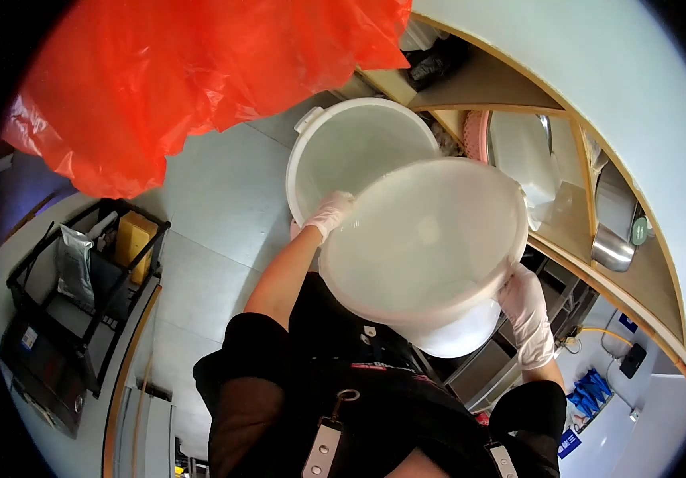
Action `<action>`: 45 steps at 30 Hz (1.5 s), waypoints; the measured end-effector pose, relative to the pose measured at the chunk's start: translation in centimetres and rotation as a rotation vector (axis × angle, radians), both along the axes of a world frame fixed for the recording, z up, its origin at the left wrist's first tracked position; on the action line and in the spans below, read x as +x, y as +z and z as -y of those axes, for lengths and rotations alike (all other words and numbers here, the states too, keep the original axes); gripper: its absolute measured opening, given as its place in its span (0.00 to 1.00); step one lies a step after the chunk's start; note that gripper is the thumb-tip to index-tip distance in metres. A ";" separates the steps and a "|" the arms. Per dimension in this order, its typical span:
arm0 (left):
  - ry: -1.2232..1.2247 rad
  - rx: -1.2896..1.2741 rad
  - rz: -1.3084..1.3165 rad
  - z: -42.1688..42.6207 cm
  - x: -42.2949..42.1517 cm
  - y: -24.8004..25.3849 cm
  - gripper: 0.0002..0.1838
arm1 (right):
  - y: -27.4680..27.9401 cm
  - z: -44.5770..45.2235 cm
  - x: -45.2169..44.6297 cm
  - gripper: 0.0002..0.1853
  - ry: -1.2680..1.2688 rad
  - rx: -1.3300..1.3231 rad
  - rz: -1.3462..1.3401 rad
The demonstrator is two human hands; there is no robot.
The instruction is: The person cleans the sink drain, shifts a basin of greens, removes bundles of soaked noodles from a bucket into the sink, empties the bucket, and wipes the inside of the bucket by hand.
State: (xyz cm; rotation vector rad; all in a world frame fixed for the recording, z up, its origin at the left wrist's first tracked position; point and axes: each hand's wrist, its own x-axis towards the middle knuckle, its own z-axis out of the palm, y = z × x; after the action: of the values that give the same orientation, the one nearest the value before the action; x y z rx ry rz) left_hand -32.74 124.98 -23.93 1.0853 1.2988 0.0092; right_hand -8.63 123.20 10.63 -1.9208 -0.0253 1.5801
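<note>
A large round white tub [426, 239] is held in front of my body, its wide mouth facing up toward me. My left hand [333, 213], in a thin whitish glove, grips its rim on the left side. On the right, my right hand [524, 303], gloved the same way, holds the side just below the rim; some of its fingers are hidden. Whether the pale inside holds liquid, I cannot tell. Just beyond stands a second white bucket [359, 147] with a side handle, partly covered by the tub. A white rounded surface [458, 331] shows under the tub's near edge.
A red plastic sheet or bag [199, 88] hangs at the upper left. Wooden shelves [510, 103] curve along the right, with a metal cup [612, 248] on them. A black rack [96, 279] with packages stands left, beside the grey tiled floor [207, 215].
</note>
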 end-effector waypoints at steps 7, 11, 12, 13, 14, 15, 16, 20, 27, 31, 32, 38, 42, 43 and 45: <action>-0.141 0.022 -0.066 1.0 -0.6 -2.2 0.17 | -0.6 -1.4 -0.5 0.19 0.038 0.059 -0.100; -0.177 0.074 -0.102 1.8 -1.4 -2.4 0.18 | -0.9 -1.8 -0.2 0.18 0.057 0.115 -0.114; -0.175 0.080 -0.105 2.0 -1.6 -2.0 0.19 | -0.8 -1.9 -0.3 0.18 0.062 0.118 -0.116; -0.173 0.086 -0.107 2.0 -1.7 -1.7 0.19 | -0.8 -2.0 -0.5 0.18 0.068 0.121 -0.119; -0.170 0.091 -0.110 2.1 -1.8 -1.6 0.19 | -0.7 -2.1 -0.7 0.18 0.074 0.122 -0.122; -0.169 0.075 -0.115 2.2 -1.8 -1.9 0.19 | -0.6 -2.3 -0.8 0.18 0.075 0.123 -0.114; -0.169 0.059 -0.121 2.4 -1.9 -2.2 0.19 | -0.6 -2.5 -1.0 0.18 0.076 0.124 -0.107; -0.120 0.043 -0.146 3.7 -2.1 -4.3 0.20 | -0.6 -3.1 -2.1 0.18 0.080 0.142 -0.016; -0.039 -0.022 -0.115 6.5 -3.4 -4.8 0.26 | -1.8 -4.6 -2.7 0.15 0.160 0.155 0.031; 0.133 -0.294 -0.063 6.3 -4.4 -0.3 0.29 | -3.1 -5.6 -2.5 0.16 0.202 0.193 0.016; 0.231 -0.419 -0.048 6.3 -4.4 0.4 0.29 | -3.4 -5.9 -2.4 0.17 0.213 0.206 0.004; 0.327 -0.391 -0.032 10.4 -3.8 -6.8 0.31 | -4.1 -7.4 -4.2 0.13 0.226 0.213 0.070; 0.434 -0.443 0.064 10.5 -4.1 -6.3 0.33 | -4.4 -8.4 -5.4 0.13 0.253 0.236 0.069; 0.473 -0.457 0.073 10.3 -4.1 -6.0 0.33 | -4.8 -8.7 -5.5 0.13 0.249 0.236 0.052; 0.521 -0.459 0.072 10.5 -3.9 -6.3 0.33 | -5.2 -9.1 -5.7 0.13 0.255 0.237 0.034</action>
State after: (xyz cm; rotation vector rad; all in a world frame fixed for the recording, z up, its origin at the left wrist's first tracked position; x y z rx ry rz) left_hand -36.62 114.48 -30.25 0.3395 1.3991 0.1324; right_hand -14.29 132.26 5.46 -1.8109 -0.4678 1.6236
